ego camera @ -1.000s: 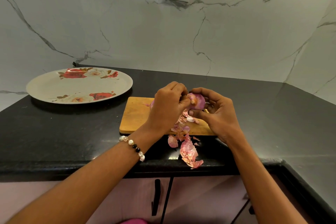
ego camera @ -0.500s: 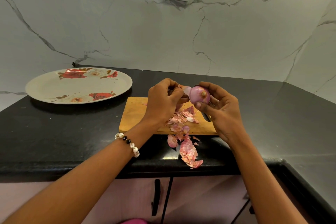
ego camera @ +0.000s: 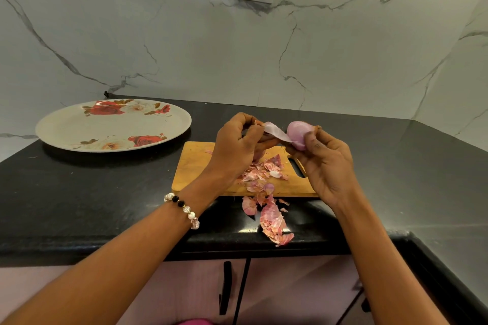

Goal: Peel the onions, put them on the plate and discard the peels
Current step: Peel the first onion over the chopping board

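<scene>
Above the cutting board [ego camera: 200, 166], in the head view, the right hand [ego camera: 327, 166] grips the onion [ego camera: 298, 133] with curled fingers, steadying it so the skin can be pulled; the left hand [ego camera: 237, 142] pinches a strip of peel [ego camera: 274, 132] drawn sideways from it; shed peels [ego camera: 266, 192] lie below, likely for easy gathering; the plate [ego camera: 66, 126] waits left, bearing no onion.
</scene>
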